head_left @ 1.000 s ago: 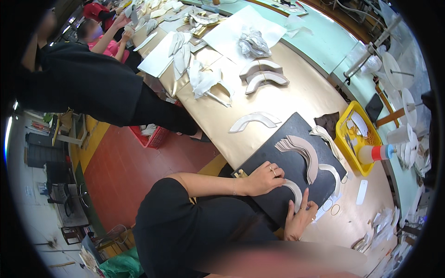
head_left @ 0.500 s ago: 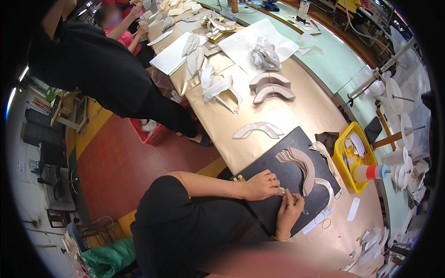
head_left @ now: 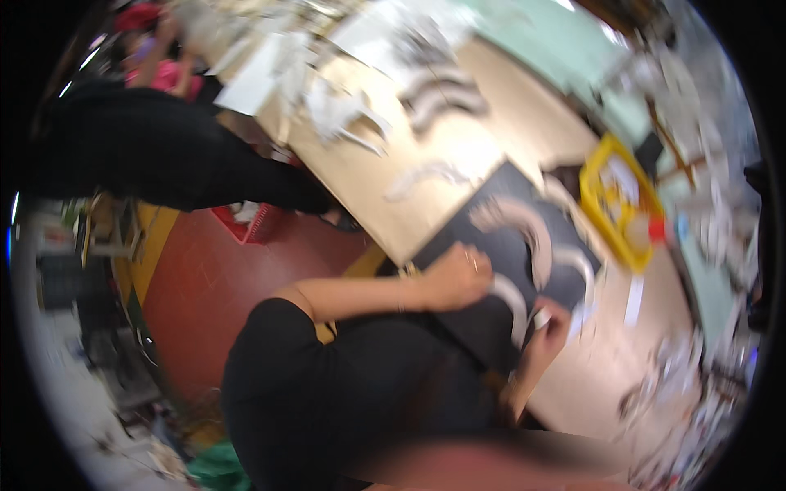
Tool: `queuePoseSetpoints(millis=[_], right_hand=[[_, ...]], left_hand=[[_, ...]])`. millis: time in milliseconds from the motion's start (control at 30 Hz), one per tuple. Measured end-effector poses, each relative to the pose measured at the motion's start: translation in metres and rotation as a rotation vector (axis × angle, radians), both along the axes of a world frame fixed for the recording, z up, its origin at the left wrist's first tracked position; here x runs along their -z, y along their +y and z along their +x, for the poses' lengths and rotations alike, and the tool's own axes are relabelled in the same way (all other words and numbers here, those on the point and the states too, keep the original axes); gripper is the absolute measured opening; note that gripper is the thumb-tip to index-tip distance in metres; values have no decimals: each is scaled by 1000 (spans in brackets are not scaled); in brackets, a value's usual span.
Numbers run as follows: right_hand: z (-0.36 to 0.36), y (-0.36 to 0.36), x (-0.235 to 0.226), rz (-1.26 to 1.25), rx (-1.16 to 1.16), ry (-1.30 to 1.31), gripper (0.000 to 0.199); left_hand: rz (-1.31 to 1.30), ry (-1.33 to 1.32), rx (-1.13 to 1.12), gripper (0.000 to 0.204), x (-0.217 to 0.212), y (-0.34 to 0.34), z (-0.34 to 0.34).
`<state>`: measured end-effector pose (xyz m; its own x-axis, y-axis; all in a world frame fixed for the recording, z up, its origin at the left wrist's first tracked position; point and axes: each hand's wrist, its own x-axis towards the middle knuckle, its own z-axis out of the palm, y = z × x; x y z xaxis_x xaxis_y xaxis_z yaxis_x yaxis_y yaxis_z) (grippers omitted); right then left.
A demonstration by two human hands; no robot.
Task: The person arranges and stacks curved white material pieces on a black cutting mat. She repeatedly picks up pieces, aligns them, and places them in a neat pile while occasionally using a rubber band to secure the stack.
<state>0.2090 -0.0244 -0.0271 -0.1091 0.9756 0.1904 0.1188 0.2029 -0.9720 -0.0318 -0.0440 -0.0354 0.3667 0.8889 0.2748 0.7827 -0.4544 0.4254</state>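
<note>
Motion blurs the whole view. My left hand point(head_left: 458, 278) is closed over the dark mat point(head_left: 446, 239), with rings on its fingers. From its fingers a narrow, curved pale strip point(head_left: 514, 307) arcs down and to the right. My right hand point(head_left: 553, 326) is curled at the mat's right edge, a little apart from the strip. Between its fingertips shows a small white object point(head_left: 541, 318), too smeared to name. Beyond the hands, a stack of curved beige pieces point(head_left: 524, 225) lies on the mat, with another thin pale curved strip point(head_left: 585, 266) to its right.
A yellow basket point(head_left: 588, 192) with a red-banded bottle point(head_left: 647, 229) stands at the right. Farther up the gold-coloured table point(head_left: 368, 200) lie a single curved piece point(head_left: 430, 176), bundled curved pieces point(head_left: 442, 98) and white scraps point(head_left: 340, 110). A person in black point(head_left: 147, 147) stands left of the table.
My hands have come apart; the right one has moved to the right. A curved pale strip now shows between them. The whole view has shifted and blurred.
</note>
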Motion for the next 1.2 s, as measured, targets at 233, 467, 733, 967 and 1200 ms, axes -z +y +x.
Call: queuePoseSetpoints(millis=[233, 467, 733, 967, 1200], right_hand=[[85, -12, -46, 185, 81, 756, 20], [71, -23, -51, 144, 42, 769, 20], [58, -28, -46, -14, 61, 588, 16], [42, -22, -38, -180, -16, 586, 16], [23, -10, -45, -216, -72, 531, 14]], left_hand=[[-218, -120, -59, 48, -7, 4, 6], [-249, -77, -85, 38, -11, 18, 28], [-501, -458, -39, 29, -28, 14, 17], [-311, -762, -685, 36, -30, 37, -103], [32, -195, -535, 41, -4, 66, -75]])
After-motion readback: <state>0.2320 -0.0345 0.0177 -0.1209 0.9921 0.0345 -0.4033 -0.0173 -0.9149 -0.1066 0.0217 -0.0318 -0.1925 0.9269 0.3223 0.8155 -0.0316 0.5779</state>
